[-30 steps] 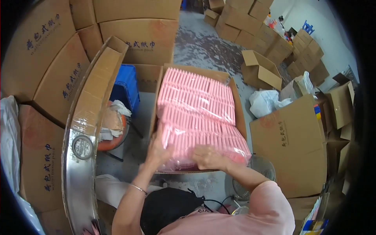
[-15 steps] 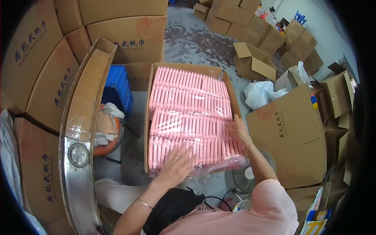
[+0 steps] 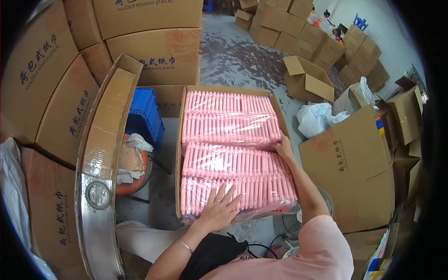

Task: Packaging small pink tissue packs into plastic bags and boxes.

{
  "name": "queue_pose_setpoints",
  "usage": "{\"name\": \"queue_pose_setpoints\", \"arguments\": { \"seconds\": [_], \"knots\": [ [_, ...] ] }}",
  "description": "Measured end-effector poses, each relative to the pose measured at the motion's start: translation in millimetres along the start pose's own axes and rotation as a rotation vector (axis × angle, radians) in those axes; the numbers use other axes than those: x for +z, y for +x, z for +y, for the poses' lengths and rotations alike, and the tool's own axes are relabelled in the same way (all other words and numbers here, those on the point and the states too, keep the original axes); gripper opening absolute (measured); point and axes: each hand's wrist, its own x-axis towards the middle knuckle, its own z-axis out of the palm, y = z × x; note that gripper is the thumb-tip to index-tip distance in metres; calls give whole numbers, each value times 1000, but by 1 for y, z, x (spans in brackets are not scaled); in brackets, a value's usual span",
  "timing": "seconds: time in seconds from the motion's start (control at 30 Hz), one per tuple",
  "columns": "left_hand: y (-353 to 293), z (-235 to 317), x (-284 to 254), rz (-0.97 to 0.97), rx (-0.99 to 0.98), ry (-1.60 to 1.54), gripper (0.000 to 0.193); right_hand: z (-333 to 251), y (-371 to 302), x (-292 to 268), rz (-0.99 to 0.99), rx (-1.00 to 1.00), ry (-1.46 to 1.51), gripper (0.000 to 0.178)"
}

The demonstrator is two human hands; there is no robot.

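An open cardboard carton (image 3: 178,172) stands before me, packed with rows of slim pink packets (image 3: 214,161) under shiny clear film. The packets form a far bundle and a near bundle, with a narrow gap between them. My left hand (image 3: 219,209) lies on the near row at the front edge, its fingers spread flat over the film. At the carton's right side, my right hand (image 3: 283,148) reaches in by the gap between the bundles. Its fingertips are partly hidden there, so its grip does not show. Loose clear film (image 3: 275,207) bunches at the near right corner.
Large cartons (image 3: 154,51) are stacked at the left and back. A long chute-like piece with a metal end (image 3: 98,224) runs along my left, beside a blue crate (image 3: 144,116) and an orange stool (image 3: 133,179). A fan (image 3: 296,224) and a cardboard sheet (image 3: 347,172) are at right.
My left hand has come down onto the near packets, fingers spread. My right hand has shifted to the gap between the bundles, which looks wider. The whole view has tilted slightly upward.
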Motion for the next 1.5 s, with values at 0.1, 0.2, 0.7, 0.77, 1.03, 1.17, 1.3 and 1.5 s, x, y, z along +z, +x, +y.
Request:
{"name": "queue_pose_setpoints", "arguments": {
  "seconds": [0.1,0.2,0.7,0.77,1.03,1.17,1.3,1.5],
  "knots": [
    [3,-4,4,34,12,-28,58,0,28,13,-78,260,-404,57],
    [11,-3,-5,14,5,-100,64,2,15,-2,-35,238,-667,57],
    [27,-16,-10,111,43,293,81,-101,-199,-49,-312,-138,-540,101],
    [29,-16,-11,153,23,298,79,-102,-187,-44,-378,-87,-577,98],
    [-50,-10,-21,324,-235,42,52,-139,-160,4,-501,-223,-886,87],
    [-70,-22,-18,234,-141,-174,39,-168,-140,37,-729,168,-786,86],
    [-130,8,-50,584,-188,-500,33,-267,-121,77,-556,-501,-538,57],
    [-259,37,-49,1110,-770,146,37,-391,-99,309,-651,-928,91,71]
  ]
}}
